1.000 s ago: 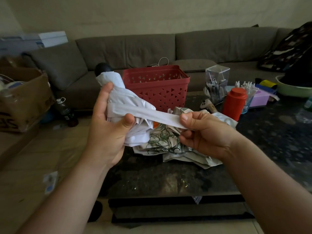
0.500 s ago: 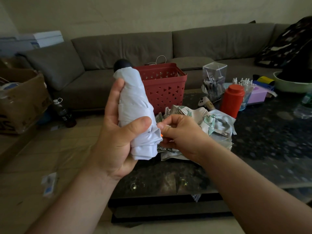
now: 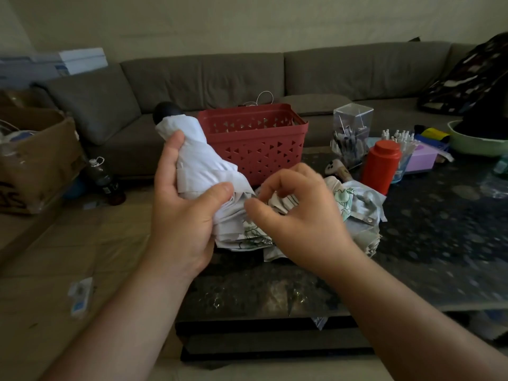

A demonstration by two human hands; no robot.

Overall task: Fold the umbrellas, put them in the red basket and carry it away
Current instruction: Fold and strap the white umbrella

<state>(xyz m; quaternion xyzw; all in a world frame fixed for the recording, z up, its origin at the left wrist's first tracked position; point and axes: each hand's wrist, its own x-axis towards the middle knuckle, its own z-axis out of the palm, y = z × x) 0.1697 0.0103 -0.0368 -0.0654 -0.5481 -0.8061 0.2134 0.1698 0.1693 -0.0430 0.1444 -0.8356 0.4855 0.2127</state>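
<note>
With its fingers and thumb wrapped round the rolled cloth, the left hand grips the white umbrella at centre frame, tilted so its black handle knob points up and to the left. Just to the right, the right hand hovers with fingers loosely curled, thumb and forefinger close to the umbrella's lower folds; whether they pinch any fabric I cannot tell. Beneath and behind that hand lies a second umbrella, crumpled, white with a green print, sprawled on the dark table. Behind both, the red basket stands upright on the table's far edge, centre of the frame. Right of it stand a red bottle and a clear box of small items. A grey sofa runs across the back, and a cardboard box sits at the left edge.
</note>
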